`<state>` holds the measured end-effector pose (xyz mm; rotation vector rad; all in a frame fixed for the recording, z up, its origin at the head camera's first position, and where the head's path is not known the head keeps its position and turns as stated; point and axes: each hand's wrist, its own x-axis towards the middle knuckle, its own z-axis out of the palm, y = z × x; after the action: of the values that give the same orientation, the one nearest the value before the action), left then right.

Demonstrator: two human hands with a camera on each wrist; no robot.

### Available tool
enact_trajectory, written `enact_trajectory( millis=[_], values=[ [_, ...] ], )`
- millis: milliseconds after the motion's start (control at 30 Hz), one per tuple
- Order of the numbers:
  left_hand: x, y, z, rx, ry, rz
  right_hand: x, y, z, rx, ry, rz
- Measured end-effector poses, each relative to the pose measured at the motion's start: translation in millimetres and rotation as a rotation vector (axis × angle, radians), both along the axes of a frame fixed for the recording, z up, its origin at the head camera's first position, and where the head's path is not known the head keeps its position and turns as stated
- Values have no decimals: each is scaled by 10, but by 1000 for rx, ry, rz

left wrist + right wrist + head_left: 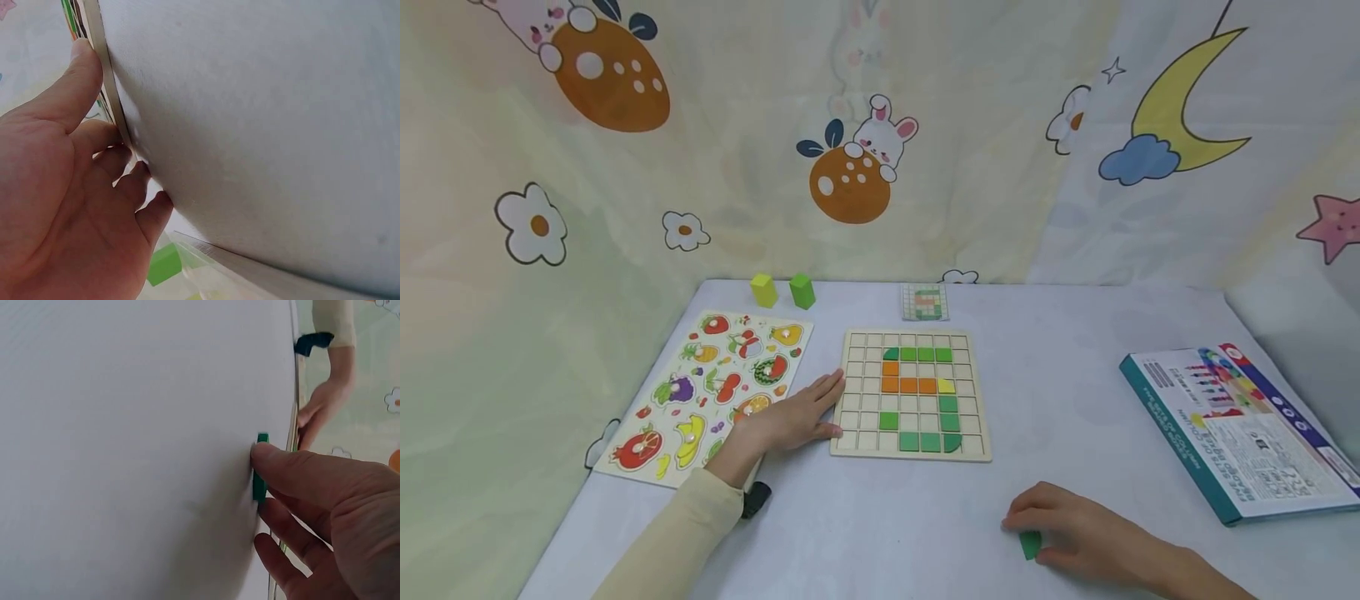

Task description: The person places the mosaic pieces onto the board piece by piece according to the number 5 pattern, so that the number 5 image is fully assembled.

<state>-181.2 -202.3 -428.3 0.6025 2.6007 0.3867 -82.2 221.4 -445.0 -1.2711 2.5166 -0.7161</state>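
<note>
My right hand (1078, 525) pinches a small green tile (1030, 544) near the counter's front edge: light, stiff, best gripped by its edges. My left hand (797, 417) rests flat, fingers relaxed, against the grid board (857, 446).

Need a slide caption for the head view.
Left hand steadies the grid board; right hand holds a green tile on the table.

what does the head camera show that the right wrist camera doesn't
Only the head view shows the grid board with its green, orange and yellow tiles, the fruit puzzle, two blocks at the back and the box. Only the right wrist view shows the thumb pressing the green tile's edge. Both show the right hand, the left hand and the table.
</note>
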Motion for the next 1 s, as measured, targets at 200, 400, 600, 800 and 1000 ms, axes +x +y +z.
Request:
enact_trajectory(
  millis=[200, 400, 600, 800, 1000],
  values=[
    [2, 2, -10, -1, -5, 6, -42, -153, -12, -12, 113, -8],
    [-3, 7, -22, -14, -1, 5, -164, -260, 46, -26, 167, -88],
    [-13, 11, -47, -13, 2, 9, -424, -328, 220, 71, 131, -310],
    [-11, 13, -66, -19, 6, 11, -779, -140, 196, 108, 120, -520],
    [-25, 4, -64, -39, 14, 16, -937, 14, 69, 83, 121, -589]
  ],
)
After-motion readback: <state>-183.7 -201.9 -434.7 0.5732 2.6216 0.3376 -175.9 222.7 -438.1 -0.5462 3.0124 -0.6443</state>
